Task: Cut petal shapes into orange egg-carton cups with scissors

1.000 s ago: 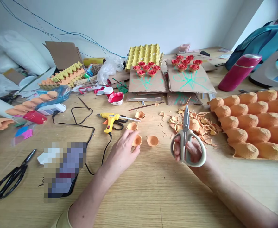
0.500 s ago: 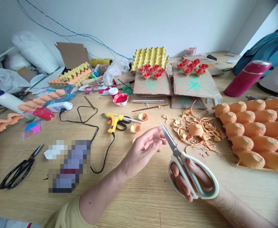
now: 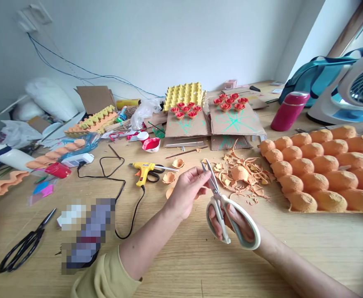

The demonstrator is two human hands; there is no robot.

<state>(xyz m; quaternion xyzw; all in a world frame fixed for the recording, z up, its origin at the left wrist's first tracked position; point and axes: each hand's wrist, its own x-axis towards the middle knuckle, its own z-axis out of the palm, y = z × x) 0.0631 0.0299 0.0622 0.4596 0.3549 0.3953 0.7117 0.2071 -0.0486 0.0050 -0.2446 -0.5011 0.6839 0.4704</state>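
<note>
My right hand [image 3: 235, 219] grips a pair of scissors [image 3: 240, 225] by white-and-grey handles, with the blades slightly apart and pointing up and away. The fingers of my left hand [image 3: 187, 190] are pinched together right beside the blades; whatever they hold is hidden behind them. Beyond the scissors lies a pile of orange egg-carton scraps [image 3: 231, 188] with a rounded cup [image 3: 240, 174] among them. Small flower-shaped carton cups [image 3: 169, 178] sit just past my left hand, one partly covered by it.
A yellow glue gun [image 3: 142, 171] with its black cord lies left of centre. Black scissors [image 3: 26, 242] rest at the left. An orange egg tray [image 3: 321, 178] fills the right side. Cardboard with red flowers [image 3: 237, 120], red paint [image 3: 151, 144] and a pink bottle [image 3: 290, 111] stand farther back.
The scissors have moved left to my left hand, and their blades have parted. My left fingers have closed into a pinch. The view has tilted up and turned right.
</note>
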